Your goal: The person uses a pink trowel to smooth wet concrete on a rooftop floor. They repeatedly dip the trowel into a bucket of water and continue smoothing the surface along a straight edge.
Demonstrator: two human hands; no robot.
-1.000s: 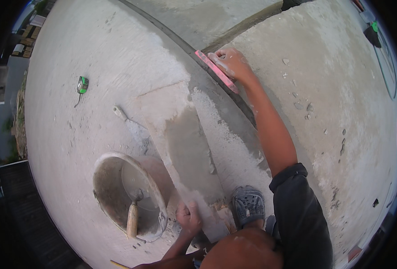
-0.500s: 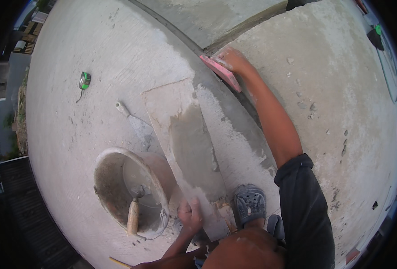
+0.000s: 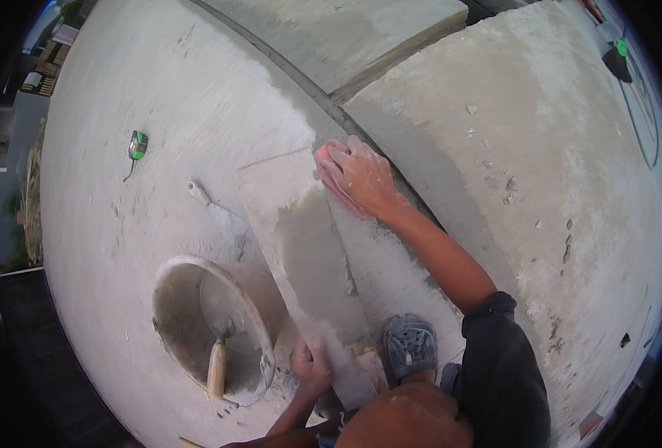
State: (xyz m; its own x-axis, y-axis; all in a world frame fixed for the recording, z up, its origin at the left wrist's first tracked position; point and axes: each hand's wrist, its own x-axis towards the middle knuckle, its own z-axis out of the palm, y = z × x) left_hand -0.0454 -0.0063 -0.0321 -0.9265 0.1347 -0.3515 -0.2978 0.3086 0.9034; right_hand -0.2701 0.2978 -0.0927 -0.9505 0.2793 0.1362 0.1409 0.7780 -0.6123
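Observation:
My right hand [image 3: 363, 178] grips a pink hand float [image 3: 327, 175] low at the upper right corner of a long flat board [image 3: 267, 183] smeared with wet grey mortar. My left hand [image 3: 310, 364] holds the board's lower left edge. Left of the board stands a dirty bucket [image 3: 168, 274] with grey residue and a wooden-handled trowel [image 3: 217, 366] inside. A white-handled scraper [image 3: 226, 224] lies above the bucket, beside the board.
A dark narrow gap [image 3: 260, 45] runs between concrete slabs [image 3: 540, 149]. A green tape measure [image 3: 137, 145] lies at the left. My grey clog [image 3: 409, 343] is right of the board's lower end. A hose [image 3: 652, 145] lies at the far right.
My right hand and the pink float have moved down and left, from the edge by the slab gap to the board's upper corner. My left hand stays on the board.

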